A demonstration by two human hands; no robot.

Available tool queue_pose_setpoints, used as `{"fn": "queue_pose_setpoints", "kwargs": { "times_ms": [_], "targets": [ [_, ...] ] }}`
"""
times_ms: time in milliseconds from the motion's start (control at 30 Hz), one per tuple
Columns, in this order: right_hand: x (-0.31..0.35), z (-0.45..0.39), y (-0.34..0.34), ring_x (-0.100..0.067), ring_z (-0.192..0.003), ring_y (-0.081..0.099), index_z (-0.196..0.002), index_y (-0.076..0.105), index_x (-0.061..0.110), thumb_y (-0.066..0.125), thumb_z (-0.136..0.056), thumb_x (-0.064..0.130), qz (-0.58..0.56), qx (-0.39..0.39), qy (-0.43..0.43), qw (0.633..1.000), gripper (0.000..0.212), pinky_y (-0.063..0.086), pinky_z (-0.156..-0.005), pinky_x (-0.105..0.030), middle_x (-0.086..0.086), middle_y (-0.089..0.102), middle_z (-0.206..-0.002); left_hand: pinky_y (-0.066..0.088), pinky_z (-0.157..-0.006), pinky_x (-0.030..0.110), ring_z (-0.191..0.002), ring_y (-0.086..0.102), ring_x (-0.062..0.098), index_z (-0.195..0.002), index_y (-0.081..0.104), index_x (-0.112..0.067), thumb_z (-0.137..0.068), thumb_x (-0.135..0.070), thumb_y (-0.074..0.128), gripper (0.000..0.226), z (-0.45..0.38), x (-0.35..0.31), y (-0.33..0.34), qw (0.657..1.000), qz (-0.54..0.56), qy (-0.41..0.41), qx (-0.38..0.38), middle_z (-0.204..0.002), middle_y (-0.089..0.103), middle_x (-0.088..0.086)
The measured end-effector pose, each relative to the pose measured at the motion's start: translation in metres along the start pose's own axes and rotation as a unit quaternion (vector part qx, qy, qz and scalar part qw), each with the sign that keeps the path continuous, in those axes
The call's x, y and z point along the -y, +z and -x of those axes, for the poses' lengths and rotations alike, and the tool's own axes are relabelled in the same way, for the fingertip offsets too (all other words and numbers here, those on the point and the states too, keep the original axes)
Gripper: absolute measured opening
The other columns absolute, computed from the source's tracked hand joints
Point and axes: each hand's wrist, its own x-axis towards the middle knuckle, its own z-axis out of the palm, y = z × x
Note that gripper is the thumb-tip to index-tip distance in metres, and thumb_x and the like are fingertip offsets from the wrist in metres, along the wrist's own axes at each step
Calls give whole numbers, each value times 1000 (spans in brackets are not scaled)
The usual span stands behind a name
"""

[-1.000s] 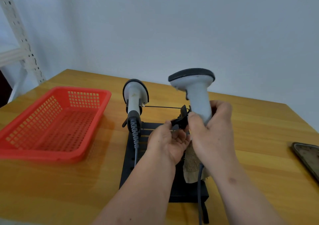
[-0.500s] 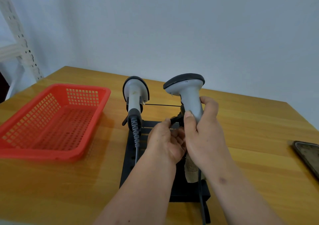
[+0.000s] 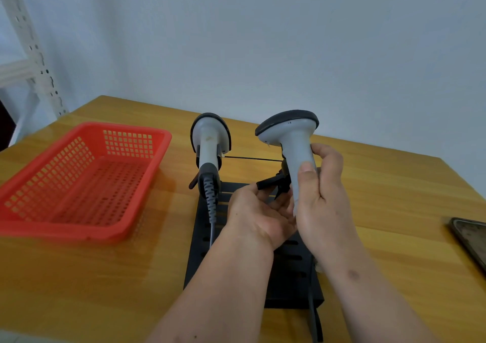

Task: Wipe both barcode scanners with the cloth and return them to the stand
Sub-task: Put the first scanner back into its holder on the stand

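A grey-and-black barcode scanner [image 3: 210, 143] sits upright in the left cradle of the black stand [image 3: 200, 250], its coiled cable hanging down. My right hand [image 3: 323, 206] is shut on the handle of the second scanner [image 3: 292, 132], held upright just over the stand's right cradle [image 3: 268, 183]. My left hand [image 3: 257, 216] pinches that cradle's black arm, touching my right hand. Of the cloth, only a pale scrap [image 3: 319, 266] shows under my right wrist. The second scanner's cable [image 3: 313, 306] trails toward me.
A red plastic basket [image 3: 86, 179] stands on the wooden table [image 3: 79, 277] left of the stand. A dark phone [image 3: 470, 240] lies at the right edge. A white perforated shelf post [image 3: 31, 53] rises at the far left against the wall.
My right hand has lowered the second scanner toward the right cradle. The beige cloth that hung below my hands is now almost hidden. The left scanner has not moved.
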Motion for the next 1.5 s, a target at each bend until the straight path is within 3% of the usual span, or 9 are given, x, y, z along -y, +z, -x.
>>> {"fn": "queue_pose_setpoints", "kwargs": {
  "times_ms": [333, 433, 500, 633, 833, 967, 1033, 1133, 1500],
  "targets": [
    [-3, 1, -6, -17, -67, 61, -133, 31, 30, 29, -103, 34, 22, -14, -12, 1000, 30, 53, -60, -42, 1, 60, -79, 55, -72, 47, -110, 61, 35, -122, 57, -7, -100, -31, 44, 35, 0, 6, 6, 999, 21, 32, -14, -105, 60, 25],
    [-4, 1, -8, -13, -66, 60, -134, 31, 28, 29, -102, 35, 38, -18, -20, 999, 33, 46, -54, -33, 3, 59, -80, 54, -80, 53, -114, 60, 35, -116, 57, -5, -101, -31, 42, 34, -3, 3, 3, 999, 5, 42, -13, -99, 62, 27],
    [-6, -1, -10, -5, -62, 56, -133, 29, 28, 30, -102, 34, 63, -14, -25, 998, 32, 36, -50, -23, 5, 56, -79, 52, -84, 50, -94, 63, 31, -104, 59, -2, -102, -30, 39, 34, -6, 1, -1, 998, -10, 58, -29, -87, 64, 26],
    [-9, 0, -9, 2, -53, 56, -124, 31, 35, 33, -102, 32, 51, -13, -5, 999, 22, 34, -47, -14, 8, 55, -74, 44, -57, 37, -64, 51, 21, -93, 59, -1, -103, -30, 37, 38, -5, -3, -7, 996, -40, 69, -43, -77, 63, 23],
    [-1, 6, -4, -1, -65, 56, -132, 32, 31, 31, -101, 37, 47, -29, -58, 997, 31, 36, -50, -15, 11, 55, -77, 47, -97, 44, -85, 59, 28, -88, 57, -1, -101, -30, 41, 36, -5, -4, -6, 996, -44, 68, -45, -55, 67, 21],
    [5, 8, 3, -9, -74, 61, -133, 28, 33, 24, -97, 45, 76, -17, -74, 994, 37, 45, -57, -26, 4, 60, -91, 55, -60, 34, -65, 60, 23, -106, 60, 0, -102, -27, 43, 32, 1, -5, -2, 995, -49, 62, -56, -52, 65, 17],
    [4, 9, 7, -7, -73, 57, -133, 27, 35, 25, -92, 46, 100, -7, -73, 992, 42, 38, -55, -23, 3, 59, -93, 55, -47, 31, -72, 64, 27, -117, 59, 0, -101, -26, 45, 34, 4, -5, -1, 994, -55, 63, -66, -69, 66, 17],
    [3, 8, 11, -1, -73, 51, -139, 28, 29, 26, -93, 42, 134, -10, -84, 987, 48, 31, -54, -15, 4, 54, -99, 50, -31, 29, -48, 65, 25, -110, 60, -1, -100, -22, 48, 27, 6, -5, 0, 993, -64, 70, -77, -54, 66, 15],
    [13, -5, 16, -15, -69, 55, -139, 22, 26, 31, -101, 34, 195, 15, -54, 979, 39, 37, -53, -29, 0, 52, -87, 51, -44, 23, -46, 60, 19, -110, 62, -4, -94, -30, 59, 30, -6, -2, -7, 995, -56, 73, -33, -55, 63, 7]
  ]
}}
